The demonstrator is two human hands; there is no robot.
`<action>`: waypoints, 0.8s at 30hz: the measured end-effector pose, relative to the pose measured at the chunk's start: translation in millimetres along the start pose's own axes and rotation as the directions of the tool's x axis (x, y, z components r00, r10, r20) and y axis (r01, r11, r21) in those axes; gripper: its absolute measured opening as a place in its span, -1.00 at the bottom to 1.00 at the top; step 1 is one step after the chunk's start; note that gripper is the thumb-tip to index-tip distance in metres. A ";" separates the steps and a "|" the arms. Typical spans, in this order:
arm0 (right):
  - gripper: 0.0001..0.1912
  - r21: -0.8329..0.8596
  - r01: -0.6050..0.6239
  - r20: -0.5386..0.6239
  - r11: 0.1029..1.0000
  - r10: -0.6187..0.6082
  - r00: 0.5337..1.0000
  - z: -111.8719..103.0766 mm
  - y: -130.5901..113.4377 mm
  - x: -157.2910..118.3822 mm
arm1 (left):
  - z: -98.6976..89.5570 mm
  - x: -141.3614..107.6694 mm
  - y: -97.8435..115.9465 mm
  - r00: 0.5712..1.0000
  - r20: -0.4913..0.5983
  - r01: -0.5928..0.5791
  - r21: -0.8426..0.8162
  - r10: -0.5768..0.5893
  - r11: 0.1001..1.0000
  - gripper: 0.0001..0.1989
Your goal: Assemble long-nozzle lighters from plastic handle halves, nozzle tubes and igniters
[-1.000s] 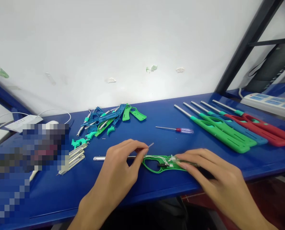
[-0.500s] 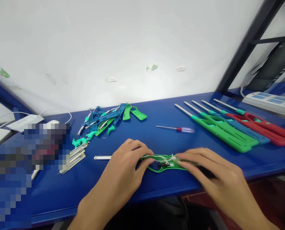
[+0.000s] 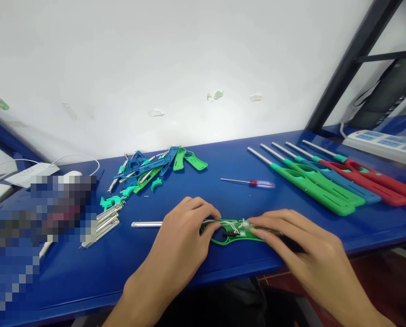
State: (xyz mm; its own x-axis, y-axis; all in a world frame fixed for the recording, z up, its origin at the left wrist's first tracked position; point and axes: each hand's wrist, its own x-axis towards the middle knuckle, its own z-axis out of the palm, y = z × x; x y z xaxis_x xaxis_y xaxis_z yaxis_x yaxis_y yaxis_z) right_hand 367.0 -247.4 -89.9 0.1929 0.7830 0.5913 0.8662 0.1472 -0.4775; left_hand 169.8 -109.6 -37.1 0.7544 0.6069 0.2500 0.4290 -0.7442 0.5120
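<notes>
In front of me on the blue table lies an opened green lighter casing with white wires and a small black part inside. Its metal tube sticks out to the left, past my left hand, whose thumb and fingers pinch the casing near the trigger loop. Over the handle end, my right hand closes around a clear fuel tank with a whitish valve end, most of it hidden under the fingers. The tank sits at the casing, but how far it is seated cannot be seen.
A screwdriver lies behind my hands. Several whole lighters rest in a row at right. Loose casings, teal triggers and clear tanks are at left. A power strip stands far right.
The view has shifted slightly. My left fingers have moved a little on the casing, while the right hand keeps its hold on the tank.
</notes>
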 end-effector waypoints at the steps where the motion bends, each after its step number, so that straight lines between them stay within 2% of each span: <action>1: -0.84 -0.003 0.000 -0.001 1.000 0.000 1.000 0.0 0.1 -0.1 | 0.7 -0.4 0.8 1.000 -0.005 -0.015 0.010 0.015 1.000 -0.87; 10: -0.85 -0.010 0.050 -0.001 0.999 -0.050 0.999 -1.4 -0.8 2.8 | 4.1 -1.2 5.4 0.987 0.001 -0.155 0.212 0.158 0.965 -0.78; 16: -0.83 -0.009 0.058 0.018 0.998 -0.057 0.998 -2.3 0.2 1.2 | 2.3 -0.4 12.1 0.990 0.091 -0.131 0.314 0.107 0.940 -0.76; 24: -0.81 0.012 0.025 0.035 1.000 -0.025 0.999 0.2 1.0 0.0 | -4.4 6.1 18.1 0.977 0.197 -0.160 0.416 0.083 0.895 -0.81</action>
State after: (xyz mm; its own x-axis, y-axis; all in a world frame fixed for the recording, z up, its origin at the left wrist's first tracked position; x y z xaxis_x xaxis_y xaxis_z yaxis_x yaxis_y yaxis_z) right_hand 367.8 -247.1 -90.5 0.1546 0.7997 0.5802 0.8652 0.1740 -0.4703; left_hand 180.0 -118.2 -22.7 0.8704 0.4762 0.1250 0.4701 -0.8793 0.0768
